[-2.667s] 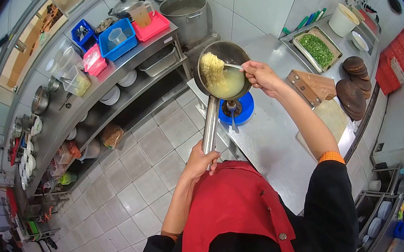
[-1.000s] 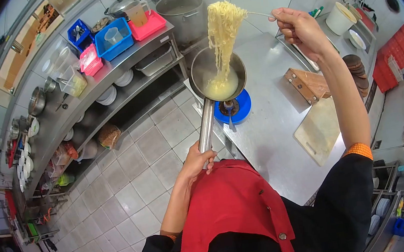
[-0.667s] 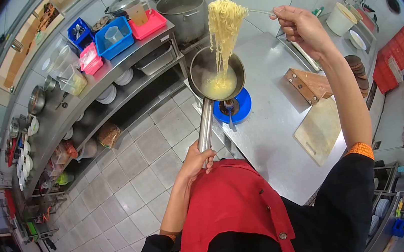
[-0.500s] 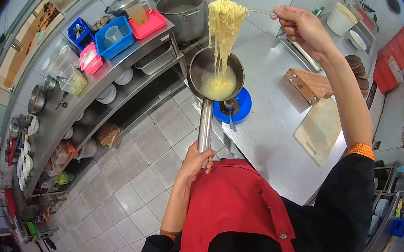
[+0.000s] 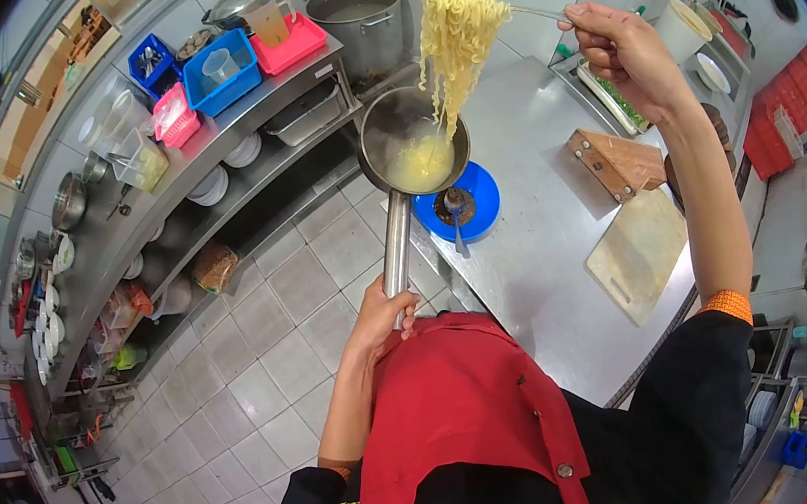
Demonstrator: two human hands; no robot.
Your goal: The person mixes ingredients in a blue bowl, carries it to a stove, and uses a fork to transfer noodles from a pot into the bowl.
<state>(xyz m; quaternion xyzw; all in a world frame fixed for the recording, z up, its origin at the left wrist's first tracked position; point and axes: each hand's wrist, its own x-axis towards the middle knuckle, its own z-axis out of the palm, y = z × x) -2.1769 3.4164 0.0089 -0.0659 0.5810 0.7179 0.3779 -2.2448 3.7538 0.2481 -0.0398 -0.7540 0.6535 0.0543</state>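
Observation:
My left hand is wrapped round the long metal handle of a saucepan, which steams and holds cloudy yellowish liquid. Up high, my right hand grips a fork, its tines buried in a thick bundle of yellow noodles. The lowest strands hang down at the saucepan's rim and into it. Below and right of the pan, a blue bowl rests on the steel table, with dark sauce and a spoon in it; the pan partly covers its edge.
On the steel table are a white cutting board and a wooden block. A large stockpot stands at the back. The left shelf carries a blue basket, a pink tray and several bowls. Tiled floor lies below left.
The noodle bundle and my right hand have shifted slightly right. The saucepan has moved a little left and up, showing more of the blue bowl, and fewer strands reach down into the liquid.

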